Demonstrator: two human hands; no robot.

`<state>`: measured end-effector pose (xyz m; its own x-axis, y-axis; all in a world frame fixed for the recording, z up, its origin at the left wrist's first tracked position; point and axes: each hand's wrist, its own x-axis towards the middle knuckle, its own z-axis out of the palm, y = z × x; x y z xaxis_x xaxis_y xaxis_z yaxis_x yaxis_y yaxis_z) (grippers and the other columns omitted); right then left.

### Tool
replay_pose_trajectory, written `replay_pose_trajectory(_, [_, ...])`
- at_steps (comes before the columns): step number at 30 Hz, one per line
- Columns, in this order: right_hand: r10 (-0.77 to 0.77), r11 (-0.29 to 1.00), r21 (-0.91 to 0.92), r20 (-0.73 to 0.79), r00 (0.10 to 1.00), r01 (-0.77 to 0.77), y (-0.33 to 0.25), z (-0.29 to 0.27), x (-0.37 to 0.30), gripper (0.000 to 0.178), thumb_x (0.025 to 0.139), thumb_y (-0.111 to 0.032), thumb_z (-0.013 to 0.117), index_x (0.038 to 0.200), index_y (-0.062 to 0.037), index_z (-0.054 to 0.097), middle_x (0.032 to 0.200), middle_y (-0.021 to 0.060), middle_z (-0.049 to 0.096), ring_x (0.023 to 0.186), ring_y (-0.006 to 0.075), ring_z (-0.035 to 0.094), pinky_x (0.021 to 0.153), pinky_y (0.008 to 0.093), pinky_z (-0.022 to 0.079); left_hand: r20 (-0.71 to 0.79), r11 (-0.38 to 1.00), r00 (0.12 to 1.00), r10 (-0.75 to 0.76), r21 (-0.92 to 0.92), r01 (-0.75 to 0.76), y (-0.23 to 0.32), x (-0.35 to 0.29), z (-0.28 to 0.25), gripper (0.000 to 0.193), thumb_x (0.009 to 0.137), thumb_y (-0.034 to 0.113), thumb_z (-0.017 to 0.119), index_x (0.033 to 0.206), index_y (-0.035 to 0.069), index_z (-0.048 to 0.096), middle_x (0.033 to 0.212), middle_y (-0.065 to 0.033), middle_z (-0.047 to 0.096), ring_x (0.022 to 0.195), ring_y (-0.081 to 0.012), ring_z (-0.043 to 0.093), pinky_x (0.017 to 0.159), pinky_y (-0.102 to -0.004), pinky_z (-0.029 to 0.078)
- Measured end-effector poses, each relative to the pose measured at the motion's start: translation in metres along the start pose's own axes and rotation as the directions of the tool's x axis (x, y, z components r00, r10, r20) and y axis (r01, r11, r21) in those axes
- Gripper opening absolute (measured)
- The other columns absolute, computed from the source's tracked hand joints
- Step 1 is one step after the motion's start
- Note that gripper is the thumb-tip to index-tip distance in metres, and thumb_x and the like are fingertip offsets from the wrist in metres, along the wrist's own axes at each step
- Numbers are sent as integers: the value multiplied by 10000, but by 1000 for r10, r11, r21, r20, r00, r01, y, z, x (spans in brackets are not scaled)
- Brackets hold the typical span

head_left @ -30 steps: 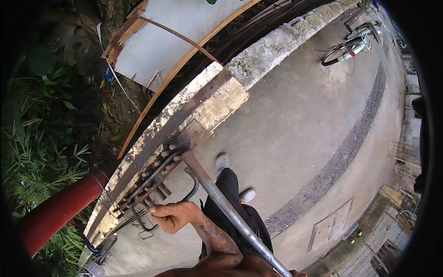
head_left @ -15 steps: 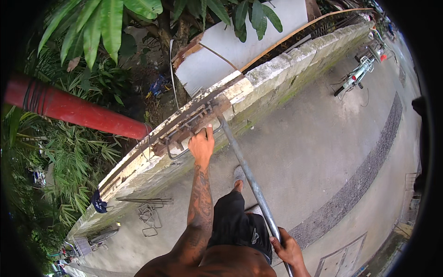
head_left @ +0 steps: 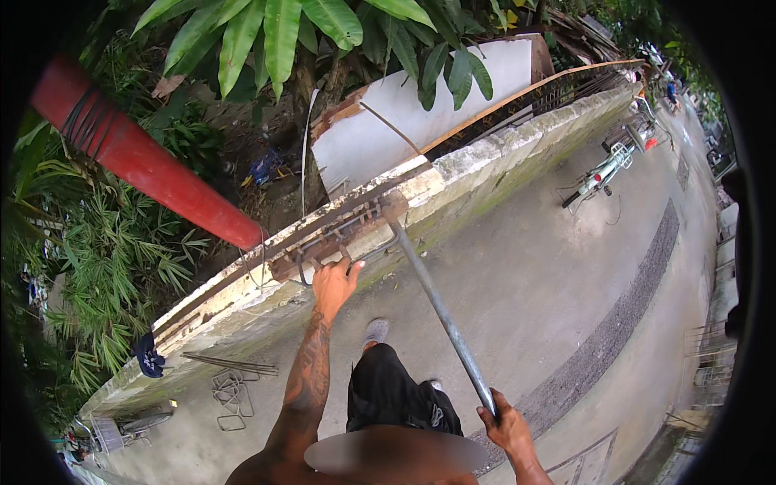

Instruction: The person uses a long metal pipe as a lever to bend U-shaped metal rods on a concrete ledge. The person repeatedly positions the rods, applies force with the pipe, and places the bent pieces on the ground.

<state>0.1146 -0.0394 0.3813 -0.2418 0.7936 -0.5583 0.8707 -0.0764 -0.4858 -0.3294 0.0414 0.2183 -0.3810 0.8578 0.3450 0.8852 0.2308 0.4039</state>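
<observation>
Since the previous frame, the left hand point(head_left: 333, 287) has shifted a little along the wall, away from the head of the pipe, and the right hand point(head_left: 508, 424) now sits farther out from the torso; the camera has tilted too. The left hand's fingers reach over a bent, dark metal rod point(head_left: 301, 268), thumb stretched out to the side; whether they press on it or only rest there, I cannot tell. The right hand is wrapped firmly around the near end of a long grey metal pipe point(head_left: 444, 311).

The rod lies along a rusty pegged plate point(head_left: 393, 204) on top of a pale, weathered wall point(head_left: 485, 155), in front of the person. The pipe slants from the plate's far end back to the right hand.

For good control, the left hand would probably do best to steady the rod flat against the pegs, its fingers clear of the pegs and pipe head, while the right keeps its grip at the end, where leverage is greatest.

The rod looks thin and rough, with a rounded corner beside the left hand. The pipe looks straight, scuffed and dull, browner toward its head.
</observation>
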Motion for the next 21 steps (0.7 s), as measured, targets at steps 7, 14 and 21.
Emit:
replay_pose_trajectory(7, [132, 984, -86, -217, 967, -153, -30, 26, -16, 369, 910, -388, 692, 1171, -130, 660, 790, 234, 684, 809, 484, 665, 676, 533, 524, 244, 989, 967, -78, -100, 105, -2, 3, -15, 498, 962, 496, 605, 801, 29, 672, 602, -192, 626, 597, -405, 638, 584, -489, 495])
replay_pose_trajectory(14, [215, 927, -215, -371, 904, -309, -64, 42, -37, 364, 844, -418, 755, 1050, -135, 652, 765, 219, 683, 778, 470, 660, 660, 548, 511, 440, 952, 890, -121, -202, 230, -7, 17, -28, 548, 967, 535, 571, 887, 9, 699, 764, -272, 674, 786, -469, 668, 703, -543, 514])
replay_pose_trajectory(21, [-42, 689, -663, -442, 896, -294, -216, -92, -70, 315, 827, -283, 779, 1050, -134, 614, 776, 128, 686, 718, 335, 683, 624, 446, 486, 628, 926, 774, -76, -243, 289, -15, 75, -50, 601, 962, 509, 606, 776, -56, 692, 677, -257, 640, 656, -415, 647, 636, -505, 480])
